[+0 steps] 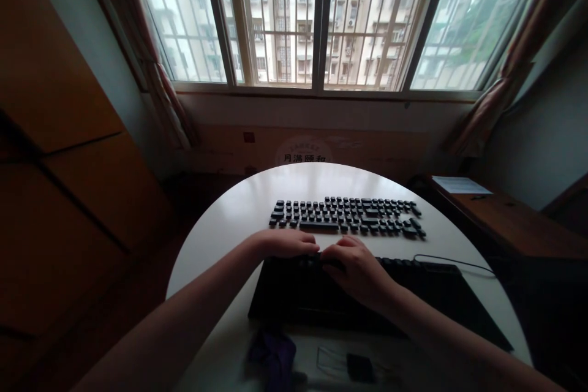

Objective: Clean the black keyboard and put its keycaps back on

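Observation:
A black keyboard lies on the round white table, most of its near part bare and dark, with a row of keycaps along its far edge. My left hand rests at that far edge, fingers stretched to the right. Close beside its fingertips, my right hand is curled over the keyboard with fingers pinched together. What it pinches is hidden. Beyond both hands, loose black keycaps are laid out in rows like a keyboard's layout.
Near the table's front lie a purple cloth, a thin wire loop and a small black object, all blurred. A cable runs off right. Papers lie on a brown desk at right. A barred window is ahead.

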Demonstrator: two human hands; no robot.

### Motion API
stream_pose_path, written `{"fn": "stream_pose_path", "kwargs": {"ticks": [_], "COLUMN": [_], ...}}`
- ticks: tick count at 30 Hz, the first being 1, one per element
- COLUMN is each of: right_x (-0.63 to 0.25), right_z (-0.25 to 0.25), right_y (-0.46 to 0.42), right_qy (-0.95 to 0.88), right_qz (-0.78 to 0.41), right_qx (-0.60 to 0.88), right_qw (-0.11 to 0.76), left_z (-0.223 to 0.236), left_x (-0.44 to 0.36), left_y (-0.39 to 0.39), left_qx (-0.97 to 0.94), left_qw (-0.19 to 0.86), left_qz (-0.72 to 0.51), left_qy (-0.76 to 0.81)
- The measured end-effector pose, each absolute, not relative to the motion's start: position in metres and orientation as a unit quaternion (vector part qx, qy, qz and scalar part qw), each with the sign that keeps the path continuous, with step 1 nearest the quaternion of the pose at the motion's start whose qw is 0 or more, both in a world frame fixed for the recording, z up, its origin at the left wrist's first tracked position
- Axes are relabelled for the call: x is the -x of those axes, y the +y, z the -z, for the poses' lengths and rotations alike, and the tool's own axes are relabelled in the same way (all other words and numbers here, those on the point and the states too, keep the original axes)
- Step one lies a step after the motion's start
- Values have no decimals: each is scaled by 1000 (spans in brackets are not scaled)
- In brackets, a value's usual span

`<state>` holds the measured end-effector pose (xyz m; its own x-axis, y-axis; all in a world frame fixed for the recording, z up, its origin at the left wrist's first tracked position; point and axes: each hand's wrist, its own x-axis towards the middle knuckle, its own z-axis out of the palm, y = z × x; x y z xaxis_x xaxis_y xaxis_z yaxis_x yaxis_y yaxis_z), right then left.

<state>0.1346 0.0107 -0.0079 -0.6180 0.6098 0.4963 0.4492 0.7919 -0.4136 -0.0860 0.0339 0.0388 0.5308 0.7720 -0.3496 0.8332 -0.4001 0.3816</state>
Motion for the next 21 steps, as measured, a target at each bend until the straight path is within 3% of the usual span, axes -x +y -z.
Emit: {"fn": "stream_pose_path", "kwargs": {"ticks": [21], "right_x": [-126], "right_z": [18], "right_y": [10], "right_qy": [-878], "right_qz": [-133], "right_qx": [311], "right_qw": [339], "left_z": [-30], "left_x": [85], "left_y": [15], "left_qx": [-849], "left_qw": [172], "left_qz": [0], "left_qy": [499]}}
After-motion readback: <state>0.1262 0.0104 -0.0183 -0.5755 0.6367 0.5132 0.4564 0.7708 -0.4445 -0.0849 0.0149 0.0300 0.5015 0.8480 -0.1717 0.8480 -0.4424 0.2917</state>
